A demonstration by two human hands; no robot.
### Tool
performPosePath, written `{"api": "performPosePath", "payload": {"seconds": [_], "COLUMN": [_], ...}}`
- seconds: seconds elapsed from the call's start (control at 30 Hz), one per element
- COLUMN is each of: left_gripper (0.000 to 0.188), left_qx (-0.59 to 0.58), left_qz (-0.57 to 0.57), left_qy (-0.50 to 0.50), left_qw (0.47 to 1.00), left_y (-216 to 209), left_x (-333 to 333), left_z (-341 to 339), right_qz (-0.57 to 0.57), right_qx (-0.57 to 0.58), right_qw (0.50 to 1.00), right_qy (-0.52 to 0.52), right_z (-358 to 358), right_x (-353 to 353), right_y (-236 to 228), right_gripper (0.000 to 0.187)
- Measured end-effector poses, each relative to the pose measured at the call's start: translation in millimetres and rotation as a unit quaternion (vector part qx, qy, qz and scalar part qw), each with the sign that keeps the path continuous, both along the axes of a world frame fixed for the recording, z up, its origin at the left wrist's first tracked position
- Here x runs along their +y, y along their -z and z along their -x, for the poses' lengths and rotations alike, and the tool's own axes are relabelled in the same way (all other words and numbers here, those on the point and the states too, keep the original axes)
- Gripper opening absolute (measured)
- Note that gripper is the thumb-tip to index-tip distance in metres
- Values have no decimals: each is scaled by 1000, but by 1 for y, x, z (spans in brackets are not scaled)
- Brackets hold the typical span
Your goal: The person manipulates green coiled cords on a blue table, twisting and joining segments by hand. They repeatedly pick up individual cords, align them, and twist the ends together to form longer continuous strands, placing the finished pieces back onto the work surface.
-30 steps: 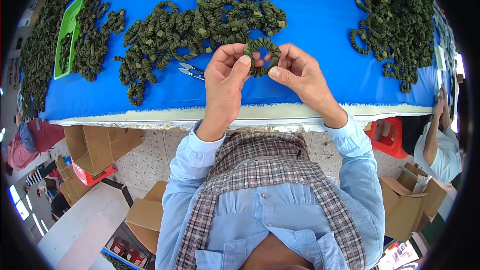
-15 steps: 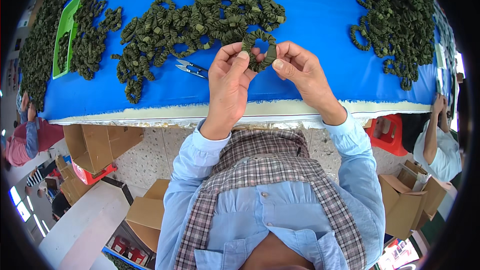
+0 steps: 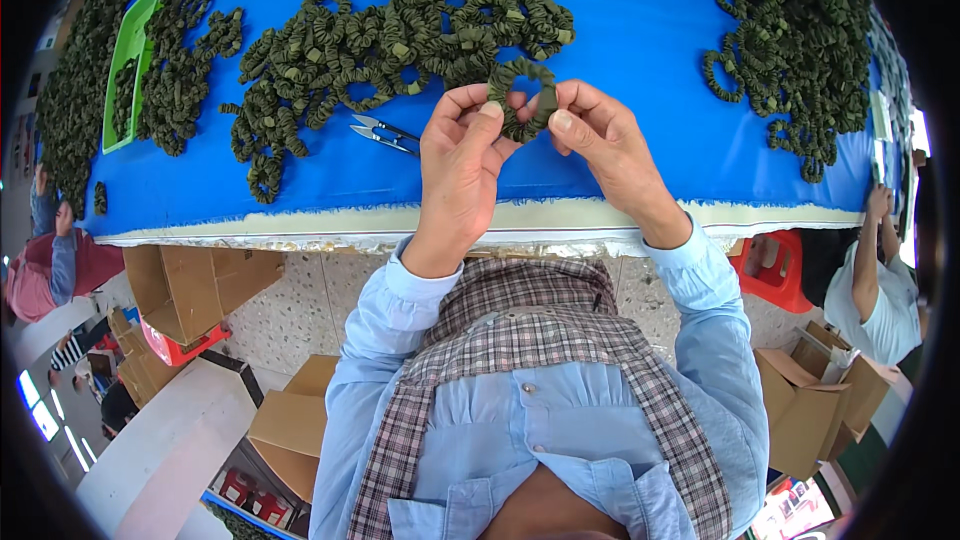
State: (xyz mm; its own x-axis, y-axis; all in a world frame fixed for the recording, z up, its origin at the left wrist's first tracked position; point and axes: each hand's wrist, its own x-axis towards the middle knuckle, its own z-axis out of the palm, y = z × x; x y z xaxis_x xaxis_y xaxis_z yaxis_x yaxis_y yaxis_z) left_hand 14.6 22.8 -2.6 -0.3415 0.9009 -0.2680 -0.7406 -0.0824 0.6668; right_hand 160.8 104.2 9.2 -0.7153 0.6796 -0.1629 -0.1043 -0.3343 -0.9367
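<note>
Between both hands I hold up a dark green scrunchie (image 3: 508, 82), a gathered fabric ring with a smooth patch on its right side. My left hand (image 3: 462, 145) pinches the ring's lower left, thumb in front. The right side is gripped by my right hand (image 3: 607, 145), thumb and fingertips at the smooth patch. Just behind lies a heap of similar scrunchies (image 3: 400, 45) on the blue table covering (image 3: 640, 70). Thread snips (image 3: 385, 133) with dark handles lie left of my left hand, blades pointing left.
Another scrunchie pile (image 3: 795, 50) covers the right side of the table. More surround a green tray (image 3: 118, 105) at far left. Cardboard boxes (image 3: 200, 290) and a red stool (image 3: 772, 270) stand below the table's near edge. People's hands are at work at both ends.
My two hands stay nearly in place, while the scrunchie has turned slightly between my fingers. At far left, a single scrunchie now lies apart near the other person's hands.
</note>
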Motion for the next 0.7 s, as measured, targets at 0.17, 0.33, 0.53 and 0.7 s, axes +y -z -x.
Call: {"api": "performPosePath", "payload": {"seconds": [0.17, 0.33, 0.53, 0.7], "left_gripper": [19, 20, 27, 31], "left_qx": [56, 119, 173, 139], "left_qz": [8, -8, -24, -46], "left_qy": [36, 87, 122, 170], "left_qw": [998, 989, 977, 975], "left_y": [-4, -3, 3, -7], "left_x": [-2, -2, -2, -2], "left_z": [0, -1, 7, 20], "right_qz": [-53, -243, -479, -38], "right_qx": [-31, -116, -215, -26], "right_qw": [996, 962, 851, 998], "right_qy": [62, 49, -22, 32], "right_z": [3, 1, -2, -7], "right_x": [3, 8, 12, 6], "right_y": [0, -11, -20, -7], "right_gripper": [27, 21, 14, 19]}}
